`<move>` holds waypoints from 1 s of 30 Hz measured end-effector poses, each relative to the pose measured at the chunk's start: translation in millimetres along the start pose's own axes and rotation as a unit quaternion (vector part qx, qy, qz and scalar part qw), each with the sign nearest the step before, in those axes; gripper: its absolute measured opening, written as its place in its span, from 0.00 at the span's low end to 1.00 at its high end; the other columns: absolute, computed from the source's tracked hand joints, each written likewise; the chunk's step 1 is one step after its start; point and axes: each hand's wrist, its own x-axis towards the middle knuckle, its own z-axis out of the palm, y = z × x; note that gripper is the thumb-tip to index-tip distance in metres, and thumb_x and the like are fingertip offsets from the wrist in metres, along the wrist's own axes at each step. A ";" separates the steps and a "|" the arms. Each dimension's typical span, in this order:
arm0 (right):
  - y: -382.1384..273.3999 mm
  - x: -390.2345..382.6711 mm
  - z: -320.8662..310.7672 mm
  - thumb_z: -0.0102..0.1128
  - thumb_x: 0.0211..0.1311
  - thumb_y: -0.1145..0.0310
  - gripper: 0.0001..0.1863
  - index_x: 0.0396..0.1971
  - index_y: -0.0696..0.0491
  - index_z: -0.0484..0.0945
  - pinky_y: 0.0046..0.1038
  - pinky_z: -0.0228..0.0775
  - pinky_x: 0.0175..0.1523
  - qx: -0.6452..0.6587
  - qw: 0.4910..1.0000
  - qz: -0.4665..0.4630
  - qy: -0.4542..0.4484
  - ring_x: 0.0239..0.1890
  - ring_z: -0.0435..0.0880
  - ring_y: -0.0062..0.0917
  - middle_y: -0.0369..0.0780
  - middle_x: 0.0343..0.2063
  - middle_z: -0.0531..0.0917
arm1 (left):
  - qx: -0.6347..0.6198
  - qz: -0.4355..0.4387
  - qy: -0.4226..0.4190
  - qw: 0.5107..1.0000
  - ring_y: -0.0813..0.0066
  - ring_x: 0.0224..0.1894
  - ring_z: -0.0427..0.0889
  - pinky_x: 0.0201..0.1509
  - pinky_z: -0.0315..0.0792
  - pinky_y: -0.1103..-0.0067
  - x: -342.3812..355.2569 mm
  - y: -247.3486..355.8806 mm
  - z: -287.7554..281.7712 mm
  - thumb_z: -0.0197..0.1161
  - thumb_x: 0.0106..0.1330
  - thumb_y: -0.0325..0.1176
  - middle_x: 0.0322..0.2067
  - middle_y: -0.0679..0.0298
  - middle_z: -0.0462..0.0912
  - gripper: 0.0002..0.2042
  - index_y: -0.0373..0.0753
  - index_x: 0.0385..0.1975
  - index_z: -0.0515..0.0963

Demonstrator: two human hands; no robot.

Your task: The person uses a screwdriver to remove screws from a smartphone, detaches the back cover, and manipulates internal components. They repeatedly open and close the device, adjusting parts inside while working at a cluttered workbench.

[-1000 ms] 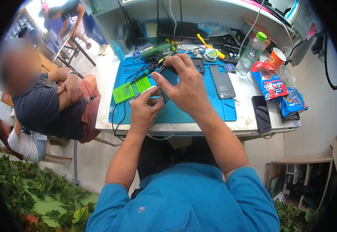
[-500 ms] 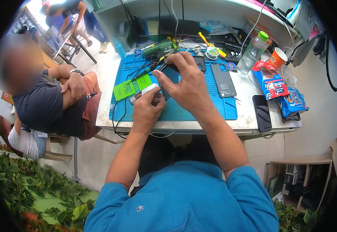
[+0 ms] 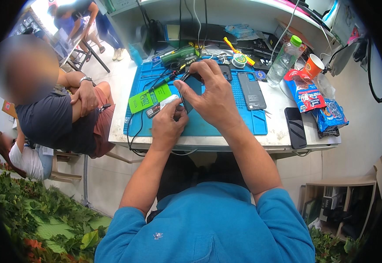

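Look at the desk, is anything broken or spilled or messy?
Nothing looks spilled. The right hand and left hand hold a dark phone over the blue mat. A snack bag lies torn open beside the bottle, and cables dangle off the front edge.

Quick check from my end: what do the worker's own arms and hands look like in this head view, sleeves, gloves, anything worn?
Both hands, the left hand and the right hand, are bare: no gloves, and no rings or watch that I can make out. The forearms are uncovered too. The short sleeves of a plain blue shirt end near the elbows; the shirt has a small light emblem on the chest.
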 end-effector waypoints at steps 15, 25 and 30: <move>1.7 -1.4 -5.5 0.79 0.67 0.56 0.22 0.47 0.59 0.83 0.41 0.82 0.51 -0.010 1.000 -0.014 -0.002 0.46 0.88 0.43 0.47 0.45 0.83 | 0.040 -0.007 -0.015 0.999 0.61 0.37 0.94 0.43 0.86 0.68 3.9 9.4 0.9 0.73 0.61 0.23 0.38 0.57 0.91 0.27 0.37 0.63 0.81; 7.9 -5.8 -8.0 0.83 0.62 0.58 0.24 0.48 0.58 0.84 0.39 0.84 0.50 -0.015 0.999 -0.040 0.013 0.47 0.89 0.42 0.47 0.48 0.83 | 0.082 0.063 0.004 0.995 0.55 0.39 0.92 0.43 0.84 0.63 3.3 -2.6 4.1 0.73 0.59 0.24 0.37 0.58 0.92 0.32 0.41 0.67 0.78; 15.6 -9.3 -5.0 0.87 0.56 0.62 0.25 0.48 0.57 0.85 0.37 0.85 0.51 -0.003 0.999 -0.049 0.020 0.48 0.89 0.40 0.46 0.49 0.83 | 0.059 0.061 -0.017 0.996 0.56 0.37 0.92 0.44 0.85 0.64 6.1 -3.7 -1.5 0.73 0.59 0.22 0.36 0.57 0.92 0.30 0.39 0.66 0.79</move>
